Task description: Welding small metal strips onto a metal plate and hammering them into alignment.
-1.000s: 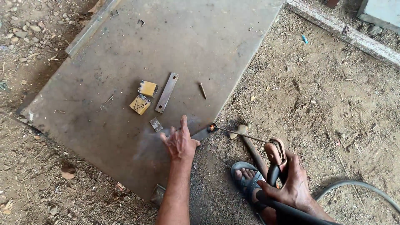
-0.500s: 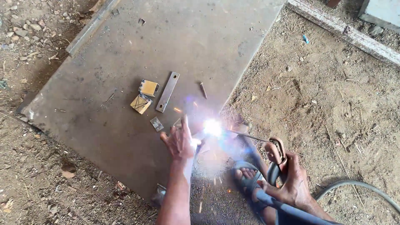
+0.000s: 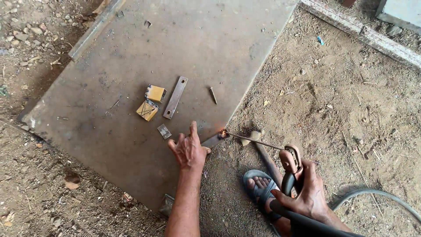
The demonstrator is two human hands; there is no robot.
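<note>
**Bare arms, one sandal at the work site**

The person is working bare-handed: neither the left hand (image 3: 189, 151) nor the right hand (image 3: 309, 193) is wearing a glove, ring or watch. Both forearms are showing uncovered, with no sleeve reaching back from the fingers to the frame edge. Between the two hands, a foot is wearing a grey-blue open-toed sandal (image 3: 259, 186), its broad strap crossing just behind the toes.

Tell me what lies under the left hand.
The left hand presses a small metal piece against the steel plate edge; only its right end shows beside the glowing electrode tip. The rest is covered.
</note>
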